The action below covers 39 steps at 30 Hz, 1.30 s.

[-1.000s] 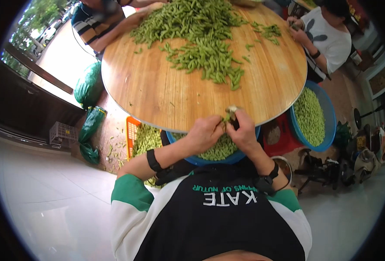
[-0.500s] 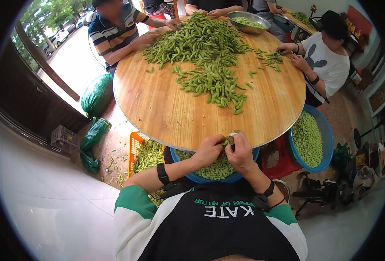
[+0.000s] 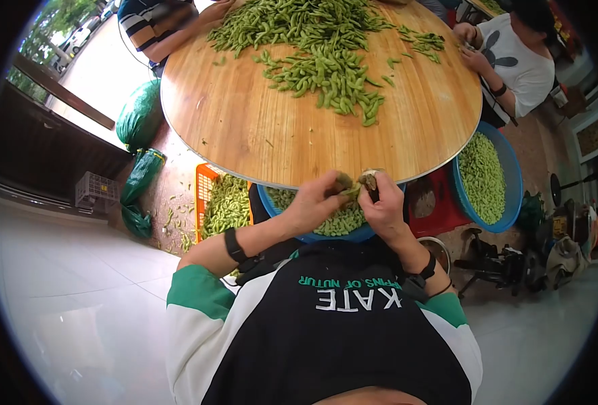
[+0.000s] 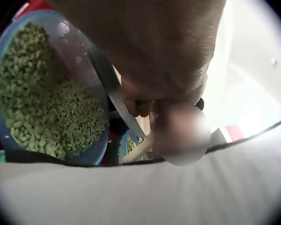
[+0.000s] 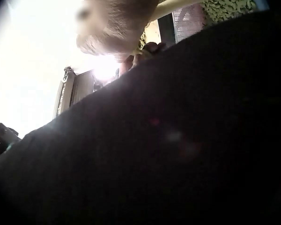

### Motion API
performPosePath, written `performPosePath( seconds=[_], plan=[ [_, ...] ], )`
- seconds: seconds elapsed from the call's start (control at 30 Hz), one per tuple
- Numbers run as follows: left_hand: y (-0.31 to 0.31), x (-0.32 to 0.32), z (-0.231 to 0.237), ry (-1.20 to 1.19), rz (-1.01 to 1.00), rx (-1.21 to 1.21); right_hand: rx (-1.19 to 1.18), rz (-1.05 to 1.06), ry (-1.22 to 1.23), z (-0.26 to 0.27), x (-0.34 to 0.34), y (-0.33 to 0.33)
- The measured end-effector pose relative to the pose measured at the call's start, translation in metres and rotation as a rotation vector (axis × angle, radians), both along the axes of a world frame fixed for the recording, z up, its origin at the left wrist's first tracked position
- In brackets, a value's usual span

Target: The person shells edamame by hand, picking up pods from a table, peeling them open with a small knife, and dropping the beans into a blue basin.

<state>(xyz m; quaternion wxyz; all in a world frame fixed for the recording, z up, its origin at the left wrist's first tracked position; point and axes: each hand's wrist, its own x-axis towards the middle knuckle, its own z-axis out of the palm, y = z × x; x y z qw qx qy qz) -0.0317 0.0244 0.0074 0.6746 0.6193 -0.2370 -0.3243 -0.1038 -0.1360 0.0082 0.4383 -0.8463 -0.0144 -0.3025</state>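
Note:
In the head view, both hands meet just off the near edge of a round wooden table (image 3: 238,128). My left hand (image 3: 314,202) pinches a green soybean pod (image 3: 349,192) between thumb and fingers. Curled round the pod's other end is my right hand (image 3: 384,204), with a pale wrap at a fingertip. Below them, a blue basin (image 3: 264,200) holds shelled green beans (image 3: 343,223). A big heap of pods (image 3: 299,30) covers the table's far part, trailing toward me. The left wrist view shows the back of the left hand (image 4: 154,51); its fingertips are mostly hidden.
An orange basket (image 3: 204,177) of pods or husks stands at the left, beside green sacks (image 3: 140,118). To the right are a red stool (image 3: 437,202) and another blue basin (image 3: 517,196) of beans. Two people (image 3: 515,61) sit at the table's far sides.
The head view tipped up, then back down. My hands stay close together at the table edge; the left fingers now look more spread, and the pod shows between the hands.

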Motion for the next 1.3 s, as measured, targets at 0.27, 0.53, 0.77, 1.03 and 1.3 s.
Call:
performPosePath(
  seconds=[0.27,0.53,0.77,1.03,1.3],
  plan=[
    [0.082,0.069,0.073,-0.998,-0.337,0.884,0.189,0.410,0.237,-0.008,-0.001,-0.005],
    [-0.128,0.166,0.016,-1.182,-0.155,0.320,0.200,0.318,0.322,-0.007,0.007,-0.014],
    [-0.171,0.163,-0.011,-1.271,0.018,0.573,0.451,0.282,0.359,-0.012,0.001,-0.019],
    [-0.057,0.159,0.007,-1.090,-0.123,0.520,0.760,0.285,0.465,-0.010,-0.001,-0.022],
    [-0.035,0.160,0.016,-0.987,-0.022,0.496,1.043,0.375,0.436,-0.021,0.006,-0.022]
  ],
)
